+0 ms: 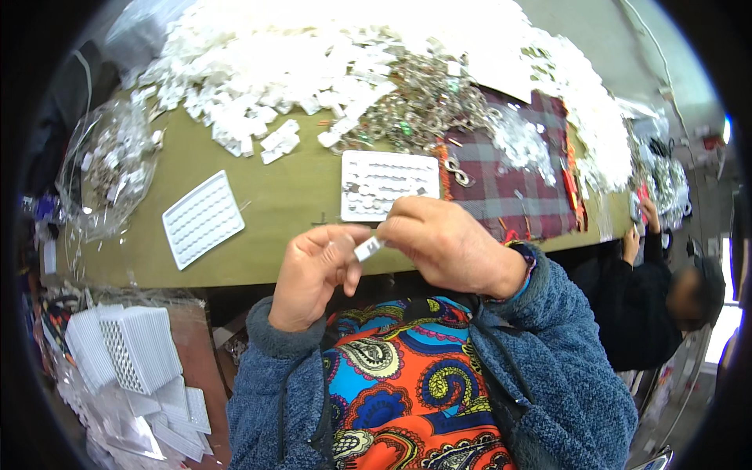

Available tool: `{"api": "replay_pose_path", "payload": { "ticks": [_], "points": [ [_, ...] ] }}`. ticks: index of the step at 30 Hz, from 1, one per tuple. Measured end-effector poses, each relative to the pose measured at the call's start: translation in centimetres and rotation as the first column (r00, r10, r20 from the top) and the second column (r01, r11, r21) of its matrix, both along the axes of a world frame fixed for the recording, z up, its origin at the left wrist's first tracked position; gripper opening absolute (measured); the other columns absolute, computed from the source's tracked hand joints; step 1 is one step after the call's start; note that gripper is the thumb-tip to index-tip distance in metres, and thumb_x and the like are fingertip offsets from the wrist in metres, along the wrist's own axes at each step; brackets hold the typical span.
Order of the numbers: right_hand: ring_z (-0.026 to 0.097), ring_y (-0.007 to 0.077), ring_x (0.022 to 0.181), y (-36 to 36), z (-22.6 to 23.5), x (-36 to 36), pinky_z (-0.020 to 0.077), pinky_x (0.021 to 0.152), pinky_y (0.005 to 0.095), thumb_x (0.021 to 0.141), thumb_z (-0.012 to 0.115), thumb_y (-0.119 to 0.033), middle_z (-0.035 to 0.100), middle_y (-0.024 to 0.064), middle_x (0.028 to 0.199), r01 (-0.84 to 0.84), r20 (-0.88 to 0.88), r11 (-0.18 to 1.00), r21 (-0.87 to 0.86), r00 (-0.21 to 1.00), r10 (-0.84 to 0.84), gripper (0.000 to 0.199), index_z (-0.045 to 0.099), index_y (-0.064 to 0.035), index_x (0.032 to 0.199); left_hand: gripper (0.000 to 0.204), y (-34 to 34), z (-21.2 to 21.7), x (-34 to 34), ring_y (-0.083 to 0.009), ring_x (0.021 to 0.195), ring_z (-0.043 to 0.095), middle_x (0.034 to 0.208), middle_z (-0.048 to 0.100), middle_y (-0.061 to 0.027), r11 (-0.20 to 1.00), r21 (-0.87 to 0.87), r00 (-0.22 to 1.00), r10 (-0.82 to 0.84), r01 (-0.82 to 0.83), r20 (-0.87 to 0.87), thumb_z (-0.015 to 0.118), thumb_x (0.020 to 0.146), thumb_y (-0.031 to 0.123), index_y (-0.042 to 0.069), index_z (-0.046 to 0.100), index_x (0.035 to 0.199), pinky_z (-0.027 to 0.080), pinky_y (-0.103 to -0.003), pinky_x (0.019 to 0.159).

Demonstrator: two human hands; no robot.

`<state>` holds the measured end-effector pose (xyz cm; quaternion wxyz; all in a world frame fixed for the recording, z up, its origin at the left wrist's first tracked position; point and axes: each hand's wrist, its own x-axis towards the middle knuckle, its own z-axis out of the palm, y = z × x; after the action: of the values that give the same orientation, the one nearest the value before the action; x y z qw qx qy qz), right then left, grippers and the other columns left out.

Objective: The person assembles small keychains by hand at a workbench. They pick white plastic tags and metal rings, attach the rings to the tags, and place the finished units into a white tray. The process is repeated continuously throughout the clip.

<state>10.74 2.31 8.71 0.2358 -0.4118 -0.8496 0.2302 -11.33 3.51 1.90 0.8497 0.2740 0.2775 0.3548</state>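
**Two hands pinch a small white piece above the surface edge**

The left hand (317, 274) and right hand (442, 243) meet in mid-air, close to the chest, over the near edge of the surface (290, 196). Between them sits a small white piece (366, 249). The left hand is curled, thumb and fingertips pressed on the piece's left end. The right hand is folded over from the right, its fingertips pinching the other end. What exactly the piece is cannot be told; it is too small.

Both wrists come out of blue fleece sleeves (572, 368), and a bright patterned cloth (407, 384) covers the lap below.

Just beyond the hands, on the surface, lies a white tray (389, 184) with rows of small pockets, some of them filled. A second tray (203, 218), tilted, lies to the left and well apart from the first. Right of the first tray is a plaid cloth (521, 184) with loose metal bits on it. Farther back, a tangle of metal parts (415, 106) touches a wide heap of white pieces (258, 70) that runs across the far side. A clear bag (110, 168) of small parts rests at the left end.

Lower left, beside the person, stands a stack of trays (129, 348) among plastic bags. At the right, another person (666, 298) in dark clothes sits at the surface's end.
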Motion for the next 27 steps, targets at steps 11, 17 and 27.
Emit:
{"api": "replay_pose_path", "payload": {
  "ticks": [11,17,27],
  "points": [
    [0.064,0.0274,0.071,-2.1,-1.1,5.4,0.0512,0.065,0.0353,0.081,0.074,-0.006,0.062,0.0138,0.081,0.394,-0.256,0.903,-0.172,0.867,-0.427,0.012,0.067,0.0013,0.088,0.022,-1.8,0.4,2.7,-0.0140,0.069,0.067,0.093,0.071,-0.0133,0.860,-0.049,0.859,-0.509,0.507,-0.047,0.068,0.091,0.004,-0.005,0.064,0.110,0.055,-0.025,0.061],
    [0.064,0.0373,0.086,0.0,-4.5,8.3,0.0523,0.073,0.0419,0.085,0.072,-0.012,0.061,0.0174,0.090,0.656,0.189,0.740,0.148,0.715,-0.673,0.019,0.065,0.0001,0.098,0.020,-1.3,-0.2,4.0,-0.0149,0.080,0.069,0.104,0.069,-0.0152,0.914,-0.045,0.914,-0.400,0.404,0.071,0.063,0.096,0.008,-0.001,0.058,0.114,0.059,-0.026,0.067],
    [0.060,0.0122,0.057,-0.3,-4.6,10.0,0.0464,0.052,0.0271,0.090,0.065,-0.008,0.065,0.0054,0.071,0.720,-0.211,0.671,-0.177,0.638,-0.741,0.012,0.065,0.0047,0.091,0.033,-1.8,0.3,7.2,-0.0152,0.086,0.069,0.114,0.065,-0.0196,0.978,-0.037,0.975,-0.202,0.206,0.095,0.057,0.101,0.014,-0.006,0.053,0.127,0.061,-0.027,0.074]
  ]
}}
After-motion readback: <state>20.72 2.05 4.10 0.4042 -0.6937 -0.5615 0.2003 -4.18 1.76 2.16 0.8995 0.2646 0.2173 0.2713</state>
